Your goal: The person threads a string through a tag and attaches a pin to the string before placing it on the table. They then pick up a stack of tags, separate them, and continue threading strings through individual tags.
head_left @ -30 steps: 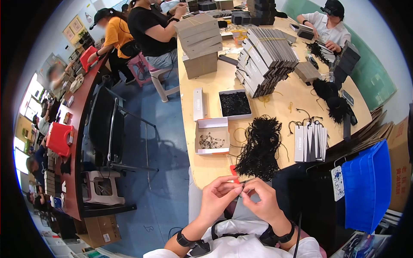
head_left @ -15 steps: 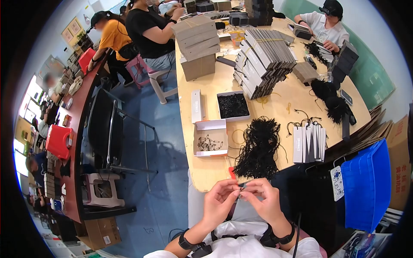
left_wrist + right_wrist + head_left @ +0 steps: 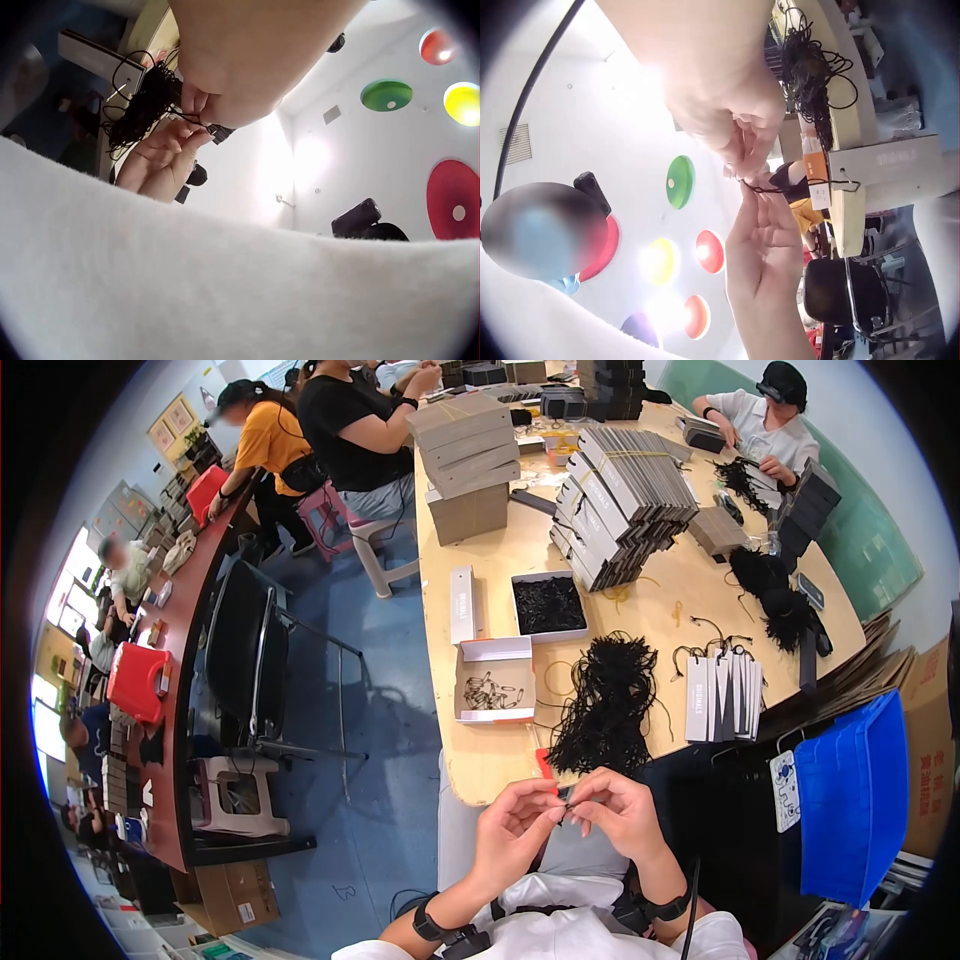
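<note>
In front of the lap, my left hand point(image 3: 513, 828) and right hand point(image 3: 620, 818) meet at the fingertips in the head view. Between them they pinch a thin black cord point(image 3: 769, 189). In the right wrist view its loop runs off toward a grey printed tag point(image 3: 900, 169) and overlaps the hole in it. In the left wrist view, the cord point(image 3: 186, 116) crosses between both hands' fingertips. Just beyond the hands, at the table's near edge, lies a heap of black cords point(image 3: 603, 705). A red object point(image 3: 545, 762) pokes out beside the left fingers.
A white box of safety pins point(image 3: 495, 705) and a box of small black pieces point(image 3: 549, 605) stand on the table point(image 3: 470, 765). Corded grey tags point(image 3: 722, 698) lie right, with banded tag stacks point(image 3: 625, 505) behind. A blue bin point(image 3: 850, 800) stands to the right. Other people sit around.
Both hands stay together at the cord while their fingers shift slightly. The right fingers now spread a little more. The heap and boxes stay where they were.
</note>
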`<state>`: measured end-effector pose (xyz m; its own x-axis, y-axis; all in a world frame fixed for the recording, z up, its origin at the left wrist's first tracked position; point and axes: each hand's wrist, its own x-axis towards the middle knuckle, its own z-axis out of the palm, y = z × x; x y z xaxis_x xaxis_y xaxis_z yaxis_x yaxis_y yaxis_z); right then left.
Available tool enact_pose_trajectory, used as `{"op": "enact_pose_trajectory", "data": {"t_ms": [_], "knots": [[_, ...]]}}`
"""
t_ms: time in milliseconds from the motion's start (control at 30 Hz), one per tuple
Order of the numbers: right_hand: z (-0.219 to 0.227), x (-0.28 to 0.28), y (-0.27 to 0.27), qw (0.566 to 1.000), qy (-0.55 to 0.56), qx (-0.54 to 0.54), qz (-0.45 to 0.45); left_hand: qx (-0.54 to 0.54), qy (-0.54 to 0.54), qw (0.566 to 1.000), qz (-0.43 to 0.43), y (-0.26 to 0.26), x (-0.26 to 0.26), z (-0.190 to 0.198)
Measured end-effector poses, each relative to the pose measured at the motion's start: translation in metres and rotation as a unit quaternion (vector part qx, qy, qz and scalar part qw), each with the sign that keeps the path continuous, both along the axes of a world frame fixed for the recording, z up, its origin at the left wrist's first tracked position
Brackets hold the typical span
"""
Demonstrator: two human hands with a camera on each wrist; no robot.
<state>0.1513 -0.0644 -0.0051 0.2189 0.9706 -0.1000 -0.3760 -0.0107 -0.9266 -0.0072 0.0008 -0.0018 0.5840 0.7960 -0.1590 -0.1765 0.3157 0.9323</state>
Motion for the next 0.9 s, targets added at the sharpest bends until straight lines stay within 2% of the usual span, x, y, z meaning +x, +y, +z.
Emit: {"op": "enact_pose_trajectory", "data": {"t_ms": [33,267,333,567,733,867,900], "knots": [[-0.002,0.002,0.0,1.0,-0.007,0.024,0.013,0.003,-0.002,1.0,-0.001,0.0,0.0,0.0],[0.006,0.005,0.0,1.0,-0.023,0.005,0.011,0.034,0.022,0.999,-0.017,0.002,-0.002,0.002],[0.003,0.008,0.0,0.997,-0.065,0.011,0.028,0.037,0.028,0.999,-0.019,0.001,-0.002,0.004],[-0.003,0.008,0.0,0.998,-0.031,0.041,0.044,0.015,0.015,1.0,-0.011,0.001,-0.001,0.007],[-0.005,0.006,0.0,0.998,-0.013,0.041,0.04,0.036,0.027,0.998,-0.032,0.002,-0.002,0.008],[-0.002,0.005,0.0,0.999,-0.017,0.029,0.031,0.054,0.024,0.998,-0.034,0.002,-0.003,0.006],[-0.003,0.006,0.0,0.997,-0.047,0.039,0.043,0.066,0.036,0.996,-0.044,0.003,-0.004,0.008]]}}
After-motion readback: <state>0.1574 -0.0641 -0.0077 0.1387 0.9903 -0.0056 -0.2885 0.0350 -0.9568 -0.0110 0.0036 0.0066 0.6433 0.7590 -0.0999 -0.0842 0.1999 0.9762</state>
